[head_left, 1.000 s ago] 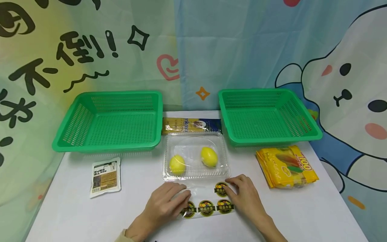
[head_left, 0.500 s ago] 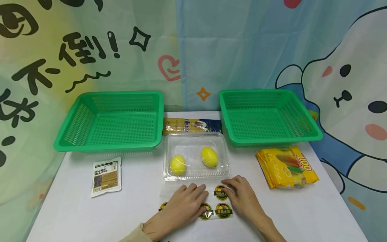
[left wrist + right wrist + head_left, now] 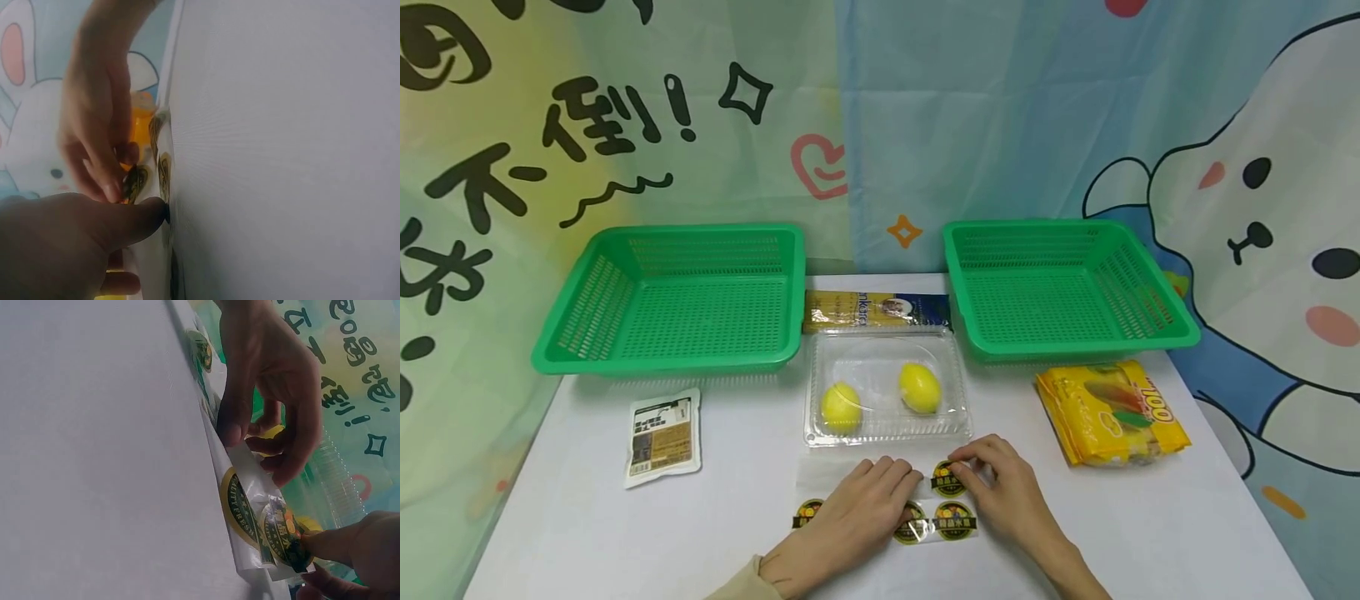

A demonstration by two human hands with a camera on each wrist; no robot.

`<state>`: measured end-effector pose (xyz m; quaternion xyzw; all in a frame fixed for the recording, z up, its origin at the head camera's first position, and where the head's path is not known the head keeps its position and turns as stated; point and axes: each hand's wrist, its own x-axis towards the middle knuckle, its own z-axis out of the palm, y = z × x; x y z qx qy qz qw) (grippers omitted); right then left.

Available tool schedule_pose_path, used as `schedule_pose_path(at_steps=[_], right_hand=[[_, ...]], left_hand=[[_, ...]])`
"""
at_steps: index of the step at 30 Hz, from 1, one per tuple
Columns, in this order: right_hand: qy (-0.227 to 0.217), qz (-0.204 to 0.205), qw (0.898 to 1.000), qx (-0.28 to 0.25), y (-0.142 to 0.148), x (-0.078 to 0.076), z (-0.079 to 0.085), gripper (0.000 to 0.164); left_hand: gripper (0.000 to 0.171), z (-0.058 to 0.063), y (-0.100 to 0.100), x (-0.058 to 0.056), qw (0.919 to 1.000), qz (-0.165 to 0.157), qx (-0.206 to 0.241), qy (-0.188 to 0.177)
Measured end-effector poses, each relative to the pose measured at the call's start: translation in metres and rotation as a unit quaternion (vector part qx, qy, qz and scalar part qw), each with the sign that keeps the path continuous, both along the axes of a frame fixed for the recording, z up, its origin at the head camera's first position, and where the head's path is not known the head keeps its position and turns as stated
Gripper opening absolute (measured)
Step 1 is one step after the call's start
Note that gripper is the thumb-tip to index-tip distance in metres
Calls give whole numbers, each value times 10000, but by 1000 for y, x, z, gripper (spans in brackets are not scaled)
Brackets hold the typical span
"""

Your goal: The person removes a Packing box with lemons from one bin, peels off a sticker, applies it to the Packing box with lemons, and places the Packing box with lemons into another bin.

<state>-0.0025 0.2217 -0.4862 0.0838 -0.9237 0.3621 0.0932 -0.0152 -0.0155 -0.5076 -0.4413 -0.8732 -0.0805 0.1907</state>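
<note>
A white sheet of round black-and-gold stickers (image 3: 817, 478) lies on the table in the head view. My left hand (image 3: 859, 515) rests across it, thumb pressing the sheet and covering some stickers. At the sheet's upper right corner, my right hand (image 3: 1006, 493) pinches a round sticker (image 3: 945, 481) between thumb and finger. In the right wrist view that sticker (image 3: 282, 532) stands tilted up from the sheet at the fingertips; how much of it is loose I cannot tell. Just beyond is a clear plastic clamshell box (image 3: 874, 367), with two lemons (image 3: 841, 409) inside.
Green baskets stand at the back left (image 3: 715, 321) and back right (image 3: 1037, 308). Between them lies a yellow-and-blue packet (image 3: 876, 311). A small white-and-brown pouch (image 3: 662, 437) is at left, a yellow snack bag (image 3: 1112, 414) at right. A printed curtain (image 3: 985, 125) hangs behind.
My left hand has slid right over the sticker sheet, uncovering its left end. My right hand stays at the upper right sticker, with only a slight shift.
</note>
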Motion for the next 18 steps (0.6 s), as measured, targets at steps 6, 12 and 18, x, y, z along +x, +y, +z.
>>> schedule_pose_path(at_steps=[6, 12, 18], right_hand=[[297, 166, 9993, 132, 2, 1, 4, 20], [161, 288, 9994, -101, 6, 2, 18, 20], [-73, 567, 9948, -841, 10, -7, 44, 19]], left_hand=[[40, 1, -2, 0, 10000, -10, -49, -24], [38, 0, -2, -1, 9999, 45, -86, -60], [27, 1, -1, 0, 9997, -46, -242, -24]])
